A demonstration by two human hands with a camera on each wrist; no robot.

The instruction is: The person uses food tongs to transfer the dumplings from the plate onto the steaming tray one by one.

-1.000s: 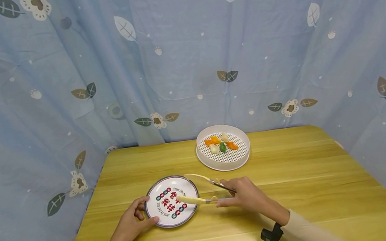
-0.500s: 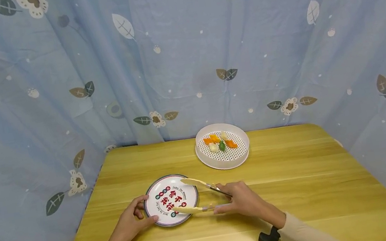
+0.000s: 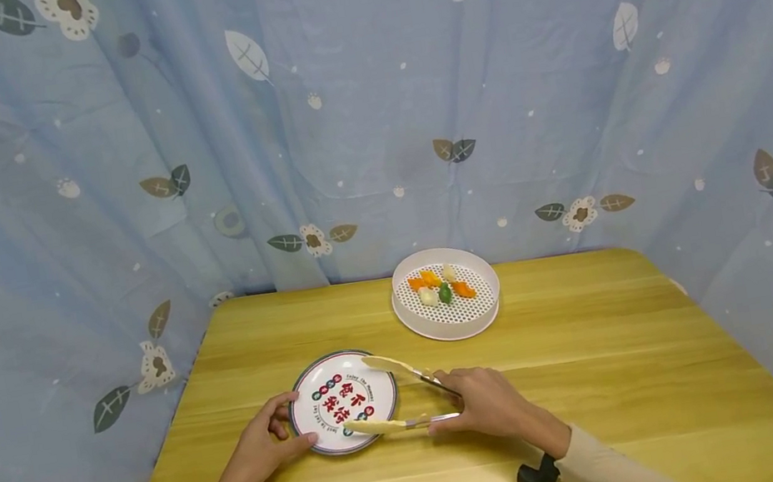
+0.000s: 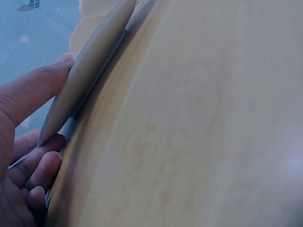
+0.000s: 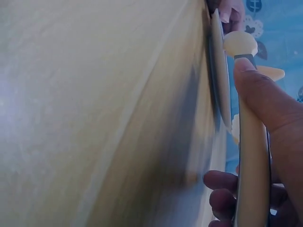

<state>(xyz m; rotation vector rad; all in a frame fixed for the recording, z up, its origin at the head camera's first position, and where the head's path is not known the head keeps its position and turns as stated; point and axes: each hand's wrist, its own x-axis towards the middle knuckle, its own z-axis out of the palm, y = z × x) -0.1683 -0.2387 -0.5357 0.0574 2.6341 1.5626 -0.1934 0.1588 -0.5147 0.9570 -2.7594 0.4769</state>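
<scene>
My left hand [image 3: 262,442] grips the left rim of a round white plate [image 3: 382,400] with red lettering and a dark border. In the left wrist view the thumb lies along the rim of the plate [image 4: 92,68], and the fingers curl at its lower edge. My right hand [image 3: 491,403] holds a pair of tongs [image 3: 378,427] with cream tips and metal arms. Both tips overlap the plate, spread apart, with nothing between them. From the right wrist, the thumb presses one arm of the tongs [image 5: 252,142] while the fingers curl around the other side.
A white perforated steamer tray [image 3: 449,327] stands at the back of the wooden table [image 3: 602,358]. Several small pieces lie in it, among them an orange one [image 3: 464,289], a green one [image 3: 445,294] and a white one [image 3: 428,297]. A blue patterned curtain [image 3: 368,126] hangs behind.
My right hand has moved slightly left, bringing the tong tips farther over the plate. In the last half second little has moved. The left hand keeps its grip on the plate.
</scene>
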